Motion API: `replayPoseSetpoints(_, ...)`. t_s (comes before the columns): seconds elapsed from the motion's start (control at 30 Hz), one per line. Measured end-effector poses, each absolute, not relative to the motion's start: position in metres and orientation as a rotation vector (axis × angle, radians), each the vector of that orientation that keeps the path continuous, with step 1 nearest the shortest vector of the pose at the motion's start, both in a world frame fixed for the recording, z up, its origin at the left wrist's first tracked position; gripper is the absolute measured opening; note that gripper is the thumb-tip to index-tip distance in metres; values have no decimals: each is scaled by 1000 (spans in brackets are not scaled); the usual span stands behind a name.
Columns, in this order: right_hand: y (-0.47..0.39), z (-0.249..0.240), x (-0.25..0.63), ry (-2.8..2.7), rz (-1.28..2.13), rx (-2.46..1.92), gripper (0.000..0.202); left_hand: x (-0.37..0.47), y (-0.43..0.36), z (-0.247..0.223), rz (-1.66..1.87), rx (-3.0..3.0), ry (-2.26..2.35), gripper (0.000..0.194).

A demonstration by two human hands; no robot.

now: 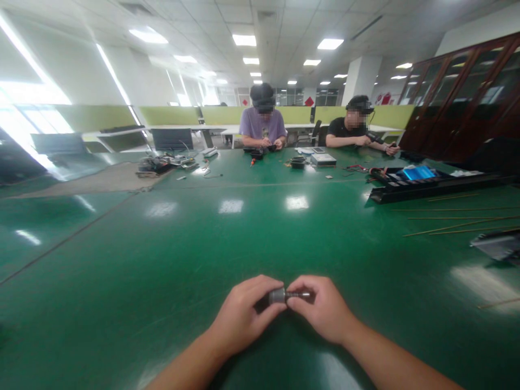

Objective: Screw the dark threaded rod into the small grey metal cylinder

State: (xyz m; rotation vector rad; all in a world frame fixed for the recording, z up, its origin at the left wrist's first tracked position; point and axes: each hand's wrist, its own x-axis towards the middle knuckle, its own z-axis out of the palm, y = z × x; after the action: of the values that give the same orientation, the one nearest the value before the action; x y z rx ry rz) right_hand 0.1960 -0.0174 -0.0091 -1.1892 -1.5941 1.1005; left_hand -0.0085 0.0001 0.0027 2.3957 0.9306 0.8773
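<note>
Low in the head view, near the middle, is a small grey metal cylinder (277,296) that looks like a small motor. A thin metal shaft (299,295) sticks out of its right end. My left hand (247,307) is closed on the cylinder, thumb in front and fingers behind. Thumb and forefinger of my right hand (323,306) close around the shaft near its base, and the shaft's bright tip shows between them. Both hands are just above the green tabletop (195,244). Part of the cylinder is hidden inside my left hand.
Two people (263,122) sit across the table, handling small parts. A heap of electronic parts (156,164) lies far left, and a white-grey box (324,160) farther right. At right are a long black tray (430,187), thin brass-coloured rods (463,218) and a clear-and-black part (498,245).
</note>
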Motion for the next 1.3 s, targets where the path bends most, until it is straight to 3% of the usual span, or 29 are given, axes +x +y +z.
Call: replayPoseSetpoints(1.3,-15,-11,200,-1619,1084,-1198,8,-9,0,2,911,2400,968,22)
